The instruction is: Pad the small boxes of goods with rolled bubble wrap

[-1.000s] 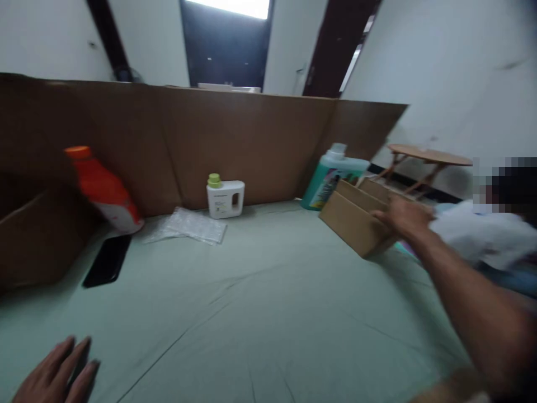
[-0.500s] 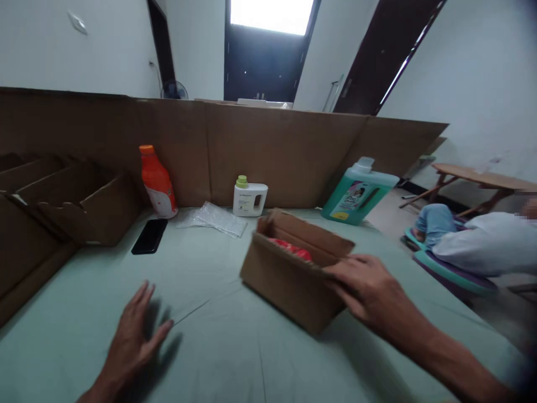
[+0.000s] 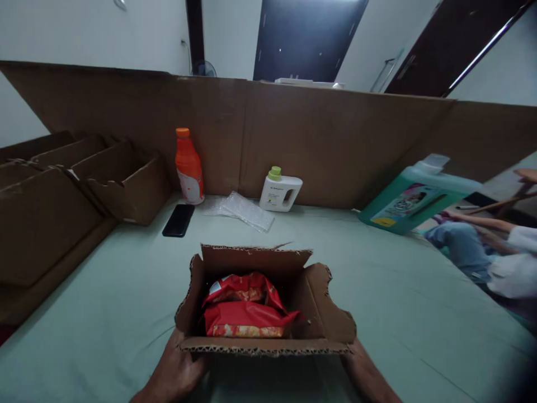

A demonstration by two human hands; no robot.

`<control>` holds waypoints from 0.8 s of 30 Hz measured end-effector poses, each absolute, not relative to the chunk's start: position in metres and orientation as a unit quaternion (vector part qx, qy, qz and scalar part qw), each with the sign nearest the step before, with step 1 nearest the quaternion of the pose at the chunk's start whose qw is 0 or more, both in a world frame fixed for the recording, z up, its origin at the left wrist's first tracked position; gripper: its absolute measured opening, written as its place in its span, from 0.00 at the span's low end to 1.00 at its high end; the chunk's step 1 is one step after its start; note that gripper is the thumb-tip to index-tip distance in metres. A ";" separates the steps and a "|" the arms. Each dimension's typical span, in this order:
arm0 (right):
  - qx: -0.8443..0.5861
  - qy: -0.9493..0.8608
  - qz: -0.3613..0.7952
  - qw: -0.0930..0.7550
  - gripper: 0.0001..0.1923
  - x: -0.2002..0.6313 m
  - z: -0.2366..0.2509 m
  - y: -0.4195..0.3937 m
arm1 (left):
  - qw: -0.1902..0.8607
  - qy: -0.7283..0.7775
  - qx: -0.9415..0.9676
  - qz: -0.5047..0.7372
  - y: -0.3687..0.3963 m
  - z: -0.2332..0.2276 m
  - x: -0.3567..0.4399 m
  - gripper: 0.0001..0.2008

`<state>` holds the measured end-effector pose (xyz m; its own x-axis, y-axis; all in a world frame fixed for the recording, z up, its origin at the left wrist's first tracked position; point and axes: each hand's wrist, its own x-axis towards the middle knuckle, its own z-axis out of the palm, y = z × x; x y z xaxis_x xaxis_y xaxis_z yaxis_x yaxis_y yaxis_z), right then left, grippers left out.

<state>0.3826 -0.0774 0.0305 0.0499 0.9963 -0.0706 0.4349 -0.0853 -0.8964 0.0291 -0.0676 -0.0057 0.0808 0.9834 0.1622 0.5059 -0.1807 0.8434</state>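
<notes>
An open-topped cardboard box (image 3: 268, 346) is tilted toward me at the front middle, its cut edges rough. Inside lies a crumpled red packet (image 3: 247, 316) with a printed band. My left hand (image 3: 178, 364) grips the box's left end, its fingers partly hidden under the rim. At the opposite end my right hand (image 3: 361, 364) is on the box, with most of its fingers behind the cardboard.
Behind the box stand an orange bottle (image 3: 188, 168), a black phone (image 3: 178, 220), bubble wrap (image 3: 247, 211), a white jug (image 3: 280, 193) and a tilted teal jug (image 3: 413, 196). Cardboard bins (image 3: 134, 190) line the left; a cardboard wall (image 3: 327, 140) closes the back. A person (image 3: 474, 246) sits at right.
The box has come toward me and turned squarely, its opening now facing me. My left hand, open over the table before, now holds its left end. My view has shifted.
</notes>
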 end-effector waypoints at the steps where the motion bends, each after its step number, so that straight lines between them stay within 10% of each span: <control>1: -0.617 -0.562 0.403 0.375 0.38 0.373 0.021 -0.074 | 0.318 0.566 0.664 0.370 -0.065 -0.005 0.029 0.24; 12: -0.506 -0.619 0.448 0.399 0.27 0.321 0.020 0.027 | 0.304 0.629 0.587 0.409 0.051 -0.006 -0.002 0.21; 18: -0.579 -0.767 0.131 0.244 0.22 0.362 0.018 0.110 | 0.294 0.667 0.558 0.396 0.044 -0.044 -0.012 0.21; 24: -0.556 -0.809 0.075 0.178 0.15 0.344 0.010 0.198 | 0.221 0.706 0.563 0.369 0.038 -0.060 -0.017 0.27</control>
<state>0.3443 0.1984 0.0103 -0.3194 0.9252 0.2047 0.8721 0.3715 -0.3184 -0.0166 0.0377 -0.0602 -0.2682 0.9578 0.1035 0.6322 0.0939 0.7691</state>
